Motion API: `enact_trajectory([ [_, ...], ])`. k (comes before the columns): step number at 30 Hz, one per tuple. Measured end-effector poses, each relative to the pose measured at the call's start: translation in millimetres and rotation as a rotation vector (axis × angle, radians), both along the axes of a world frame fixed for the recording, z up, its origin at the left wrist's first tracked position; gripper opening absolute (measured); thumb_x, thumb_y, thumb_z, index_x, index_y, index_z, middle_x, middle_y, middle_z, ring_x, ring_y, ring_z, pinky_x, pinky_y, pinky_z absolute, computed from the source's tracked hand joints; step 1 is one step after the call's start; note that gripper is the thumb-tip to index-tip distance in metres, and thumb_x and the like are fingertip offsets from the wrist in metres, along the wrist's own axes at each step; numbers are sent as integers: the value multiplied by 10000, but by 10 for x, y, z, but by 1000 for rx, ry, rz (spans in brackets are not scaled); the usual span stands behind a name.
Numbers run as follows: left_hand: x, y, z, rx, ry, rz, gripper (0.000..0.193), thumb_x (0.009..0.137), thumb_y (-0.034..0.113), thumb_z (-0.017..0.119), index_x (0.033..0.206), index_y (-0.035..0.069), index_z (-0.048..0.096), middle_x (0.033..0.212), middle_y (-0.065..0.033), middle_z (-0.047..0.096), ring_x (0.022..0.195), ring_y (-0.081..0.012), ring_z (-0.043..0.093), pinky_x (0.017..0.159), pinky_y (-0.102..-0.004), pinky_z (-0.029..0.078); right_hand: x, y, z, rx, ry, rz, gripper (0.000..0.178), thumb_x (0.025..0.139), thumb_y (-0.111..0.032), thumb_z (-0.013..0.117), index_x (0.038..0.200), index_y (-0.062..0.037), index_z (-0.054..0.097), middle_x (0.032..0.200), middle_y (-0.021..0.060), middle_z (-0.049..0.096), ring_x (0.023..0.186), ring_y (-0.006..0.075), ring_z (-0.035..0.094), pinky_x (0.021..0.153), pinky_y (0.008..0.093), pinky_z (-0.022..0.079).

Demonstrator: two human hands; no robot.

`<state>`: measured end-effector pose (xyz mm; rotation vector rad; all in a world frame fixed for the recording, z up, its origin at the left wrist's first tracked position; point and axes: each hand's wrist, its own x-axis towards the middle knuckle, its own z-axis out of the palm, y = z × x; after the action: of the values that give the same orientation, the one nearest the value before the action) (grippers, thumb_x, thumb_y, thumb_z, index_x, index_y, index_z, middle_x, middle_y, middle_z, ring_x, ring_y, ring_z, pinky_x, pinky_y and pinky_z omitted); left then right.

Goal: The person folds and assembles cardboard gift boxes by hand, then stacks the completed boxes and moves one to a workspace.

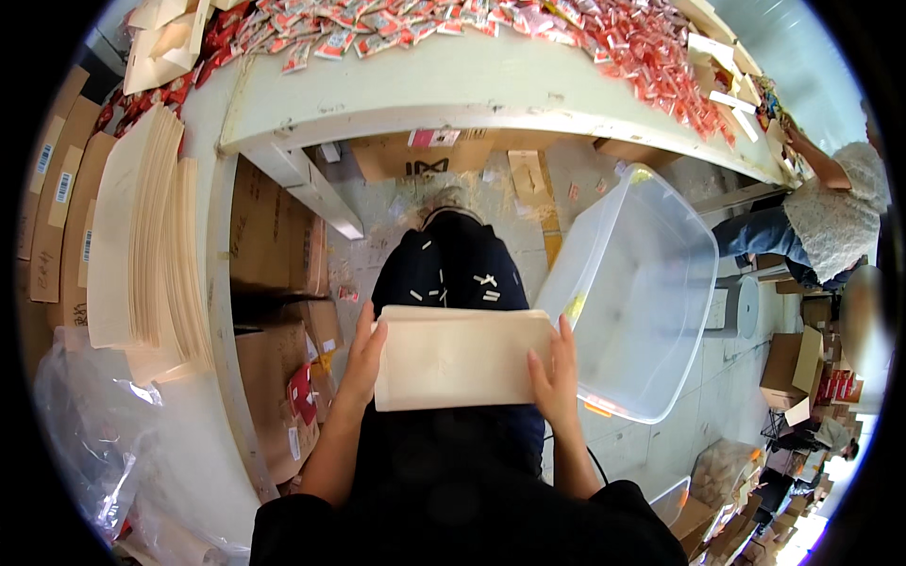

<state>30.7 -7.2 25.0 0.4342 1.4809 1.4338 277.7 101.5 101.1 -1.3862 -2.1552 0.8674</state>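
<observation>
**Pale sheets held across my lap, tables on two sides**

A white worktable (406, 90) curves across in front of me, its surface scuffed, with red-and-white packets (377, 26) heaped along the far part and clear red packets (651, 71) spilling toward the right. A second white surface (193, 448) runs down my left, bearing a tall stack of pale card (132, 236) and crumpled clear plastic film (85, 424). Cardboard boxes (283, 406) fill the space beneath it. To the right, the tiled floor (651, 448) stretches toward more cartons, and another person (835, 212) is at the worktable's far right end.

The cream sheets (462, 360) lie flat above my lap, their long side running left to right. My left hand (363, 354) is partly curled around their left end; my right hand (555, 375) grips the right end, thumb on the upper face, fingers stretched along the edge.

The worktable's near edge is well apart from the sheets, with my knees (448, 255) and a patch of floor between. Leftward, some space separates my forearm from the boxes. Rightward is tighter: a clear plastic bin (651, 283) stands just beside my right hand, tilted, its rim leaning close to my fingers.
</observation>
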Motion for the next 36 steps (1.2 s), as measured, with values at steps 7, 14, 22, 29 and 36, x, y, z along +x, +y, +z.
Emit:
enact_trajectory([
  [7, -387, 102, 920, 334, -201, -14, 769, 811, 384, 524, 1316, -58, 149, 1326, -221, 297, 1192, -276, 374, 972, -380, 325, -179, 200, 289, -560, 787, -194, 209, 848, -84, 505, 1034, 11, 517, 983, 74, 585, 863, 116, 548, 783, 246, 426],
  [14, -81, -146, 353, 372, -179, 13, 560, 770, 220, 618, 1214, -14, 369, 1171, -122, 470, 1038, -231, 499, 844, -350, 432, -777, -109, 88, -578, 965, -396, 229, 864, -98, 487, 1072, -5, 487, 994, 65, 568, 877, 109, 540, 783, 244, 428],
  [22, -262, -51, 597, 149, -423, -18, 435, 707, -8, 593, 1115, -17, 445, 1028, -103, 524, 943, -203, 523, 796, -320, 432, -586, -159, 85, -1129, 1028, 394, 712, 742, -328, 644, 1251, 35, 302, 1048, 130, 525, 945, 198, 537, 809, 304, 432],
  [29, -155, -26, 534, 131, -387, -154, 436, 736, 27, 602, 1140, -14, 443, 1056, -83, 519, 962, -181, 506, 828, -304, 414, -692, -210, -234, -630, 872, 237, 477, 798, -186, 609, 1170, 46, 421, 936, 82, 565, 768, 117, 547, 656, 244, 451],
  [36, 362, 264, 729, 123, -234, -268, 381, 740, 31, 604, 1088, -28, 460, 978, -90, 538, 824, -156, 550, 704, -264, 472, -893, -160, -74, -537, 738, -223, 241, 871, -172, 499, 949, 50, 547, 805, 57, 578, 718, 85, 526, 614, 233, 435],
])
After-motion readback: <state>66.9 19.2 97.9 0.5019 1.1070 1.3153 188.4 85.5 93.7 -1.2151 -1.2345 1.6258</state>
